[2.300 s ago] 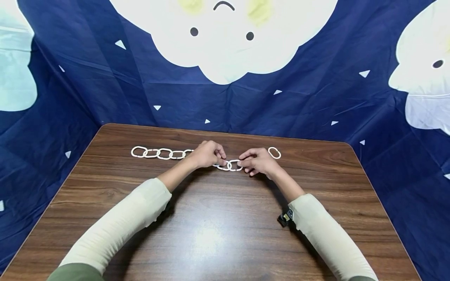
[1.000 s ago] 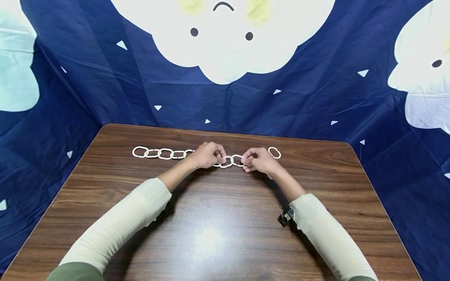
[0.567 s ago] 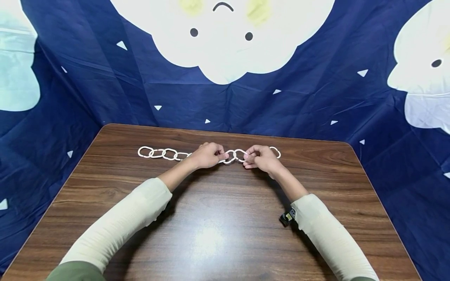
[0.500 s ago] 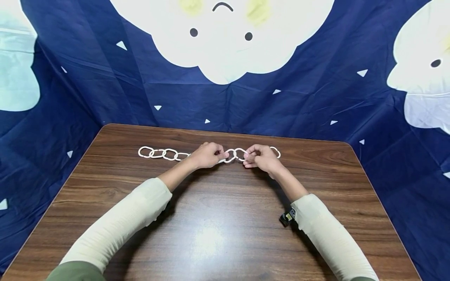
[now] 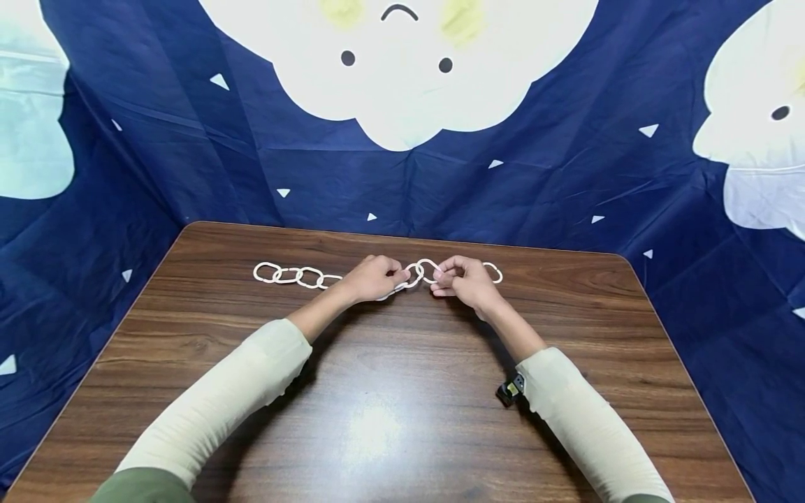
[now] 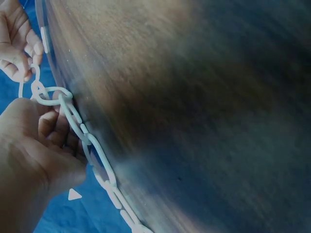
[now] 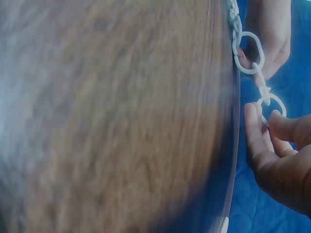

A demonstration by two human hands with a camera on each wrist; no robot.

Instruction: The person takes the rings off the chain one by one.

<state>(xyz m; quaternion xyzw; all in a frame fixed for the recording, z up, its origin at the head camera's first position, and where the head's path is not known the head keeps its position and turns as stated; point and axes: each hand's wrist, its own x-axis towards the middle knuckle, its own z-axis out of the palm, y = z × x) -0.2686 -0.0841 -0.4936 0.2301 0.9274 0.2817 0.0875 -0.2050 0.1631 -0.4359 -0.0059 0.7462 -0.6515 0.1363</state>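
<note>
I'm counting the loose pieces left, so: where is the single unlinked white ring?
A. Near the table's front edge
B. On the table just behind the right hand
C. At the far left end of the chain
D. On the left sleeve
B: the head view shows the lone ring lying on the table just past the right hand, apart from the chain that both hands hold.

I have lifted the end links of the white chain [image 5: 327, 279] off the table [image 5: 390, 391] between my left hand [image 5: 372, 278] and right hand [image 5: 464, 281]. The far end of the chain has slid rightward, and my right hand now sits closer to the loose ring [image 5: 494, 272].
</note>
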